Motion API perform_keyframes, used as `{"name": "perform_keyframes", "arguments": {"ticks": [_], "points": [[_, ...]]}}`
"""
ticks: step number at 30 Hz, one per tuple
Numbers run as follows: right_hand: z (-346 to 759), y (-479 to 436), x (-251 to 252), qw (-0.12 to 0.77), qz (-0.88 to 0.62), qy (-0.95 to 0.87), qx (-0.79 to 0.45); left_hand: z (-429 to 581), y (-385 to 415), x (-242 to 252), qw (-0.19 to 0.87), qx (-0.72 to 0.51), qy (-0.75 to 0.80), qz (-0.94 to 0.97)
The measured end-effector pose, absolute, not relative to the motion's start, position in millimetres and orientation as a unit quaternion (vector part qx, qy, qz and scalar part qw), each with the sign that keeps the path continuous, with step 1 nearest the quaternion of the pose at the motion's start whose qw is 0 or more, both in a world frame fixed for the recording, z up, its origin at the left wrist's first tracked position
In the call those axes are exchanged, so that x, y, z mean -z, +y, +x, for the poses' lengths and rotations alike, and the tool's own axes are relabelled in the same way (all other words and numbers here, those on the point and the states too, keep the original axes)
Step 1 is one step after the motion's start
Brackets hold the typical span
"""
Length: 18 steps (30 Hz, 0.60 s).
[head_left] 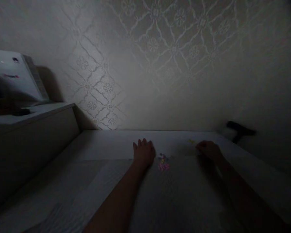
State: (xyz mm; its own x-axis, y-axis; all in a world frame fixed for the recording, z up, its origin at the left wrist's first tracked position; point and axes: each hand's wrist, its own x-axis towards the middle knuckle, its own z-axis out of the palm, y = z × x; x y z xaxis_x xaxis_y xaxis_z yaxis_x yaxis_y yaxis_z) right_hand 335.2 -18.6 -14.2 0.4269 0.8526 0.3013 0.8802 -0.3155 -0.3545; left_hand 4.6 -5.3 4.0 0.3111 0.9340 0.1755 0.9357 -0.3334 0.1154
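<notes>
The scene is dim. My left hand (pixel 143 152) lies palm down on the pale table (pixel 106 181), its fingers stretched toward the wall, holding nothing. Just right of it sits a small pile of pink and coloured bits (pixel 163 162). My right hand (pixel 208 149) rests farther right with its fingers curled, pinched near a tiny yellow piece (pixel 191 141) at the fingertips. Whether the fingers touch that piece is too dark to tell.
A patterned wall (pixel 160 58) rises directly behind the table. At the left stands a raised shelf (pixel 34 113) carrying a white box-like device (pixel 12 76). A dark handle-shaped object (pixel 240 131) lies at the table's far right edge.
</notes>
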Motion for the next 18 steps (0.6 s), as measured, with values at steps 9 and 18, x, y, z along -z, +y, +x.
{"name": "perform_keyframes", "arguments": {"ticks": [9, 18], "points": [[352, -20, 25, 0.255, -0.855, -0.446, 0.066, 4, -6, -4, 0.008, 0.1, -0.575, -0.812], [335, -19, 14, 0.287, -0.814, -0.493, 0.112, 5, -4, -1, 0.003, 0.11, -0.574, -0.811]]}}
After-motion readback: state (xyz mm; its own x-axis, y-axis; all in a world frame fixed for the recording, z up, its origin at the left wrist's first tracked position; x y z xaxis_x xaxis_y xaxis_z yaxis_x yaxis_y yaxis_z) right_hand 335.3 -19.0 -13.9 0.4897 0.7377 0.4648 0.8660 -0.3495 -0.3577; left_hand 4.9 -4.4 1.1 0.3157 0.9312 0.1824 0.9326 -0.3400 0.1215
